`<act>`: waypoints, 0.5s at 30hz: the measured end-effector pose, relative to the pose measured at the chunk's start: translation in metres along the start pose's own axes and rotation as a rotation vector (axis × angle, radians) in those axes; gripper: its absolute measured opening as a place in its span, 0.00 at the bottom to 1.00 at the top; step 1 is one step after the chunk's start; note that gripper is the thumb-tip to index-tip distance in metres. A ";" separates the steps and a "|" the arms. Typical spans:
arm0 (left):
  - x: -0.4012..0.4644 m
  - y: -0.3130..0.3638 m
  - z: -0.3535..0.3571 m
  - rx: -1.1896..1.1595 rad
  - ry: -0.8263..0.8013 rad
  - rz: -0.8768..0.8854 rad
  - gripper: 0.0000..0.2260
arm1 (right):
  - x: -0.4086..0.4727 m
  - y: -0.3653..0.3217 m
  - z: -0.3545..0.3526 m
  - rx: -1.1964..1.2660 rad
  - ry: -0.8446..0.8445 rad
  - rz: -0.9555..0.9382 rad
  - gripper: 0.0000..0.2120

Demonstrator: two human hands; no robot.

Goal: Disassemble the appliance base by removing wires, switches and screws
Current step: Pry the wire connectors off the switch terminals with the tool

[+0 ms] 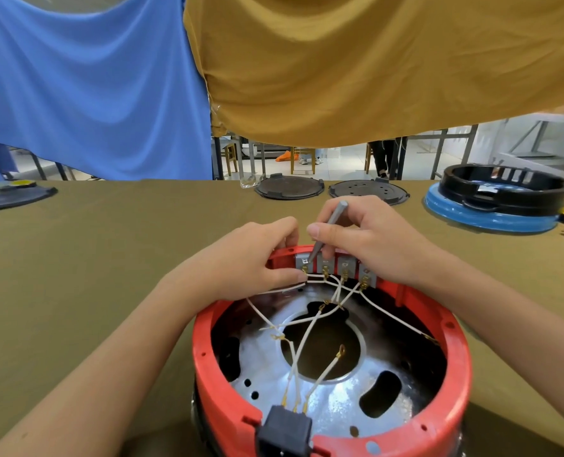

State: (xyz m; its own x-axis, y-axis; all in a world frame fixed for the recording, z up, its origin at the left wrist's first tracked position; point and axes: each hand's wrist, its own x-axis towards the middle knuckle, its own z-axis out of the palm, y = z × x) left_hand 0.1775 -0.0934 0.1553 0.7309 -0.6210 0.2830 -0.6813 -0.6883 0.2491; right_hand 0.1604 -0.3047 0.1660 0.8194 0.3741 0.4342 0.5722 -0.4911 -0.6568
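Red appliance base (445,420) near centre on the olive table (92,258). Left hand (251,258) gripping the far rim, thumb pinching a white wire (294,285). Right hand (366,239) curled round a grey tool (328,230) — tip against the leftmost of the switches (335,267).

Head camera (wide-angle) looks forward and down, close above the table (109,245).

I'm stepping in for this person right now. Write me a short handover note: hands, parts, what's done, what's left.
Left hand grips the red base rim by the switches, thumb on a white wire. Right hand holds a grey tool, tip at the leftmost switch.
Done: one wire end hangs loose inside the base.
Left: four switches sit wired in the rim; wires run to the black socket; screws cannot be judged.
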 end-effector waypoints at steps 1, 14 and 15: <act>0.000 0.000 0.000 0.000 -0.003 -0.001 0.15 | 0.002 0.001 0.000 0.023 0.001 0.017 0.11; 0.000 -0.001 0.000 -0.019 -0.016 -0.010 0.15 | 0.004 0.006 0.000 0.092 0.005 0.092 0.11; 0.000 -0.001 0.000 -0.017 -0.015 -0.009 0.15 | 0.003 0.006 0.001 0.092 0.010 0.079 0.11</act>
State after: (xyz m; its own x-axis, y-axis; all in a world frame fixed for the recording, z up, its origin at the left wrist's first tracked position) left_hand 0.1785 -0.0927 0.1553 0.7375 -0.6204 0.2669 -0.6752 -0.6873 0.2678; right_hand 0.1658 -0.3061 0.1631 0.8624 0.3289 0.3848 0.5009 -0.4444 -0.7427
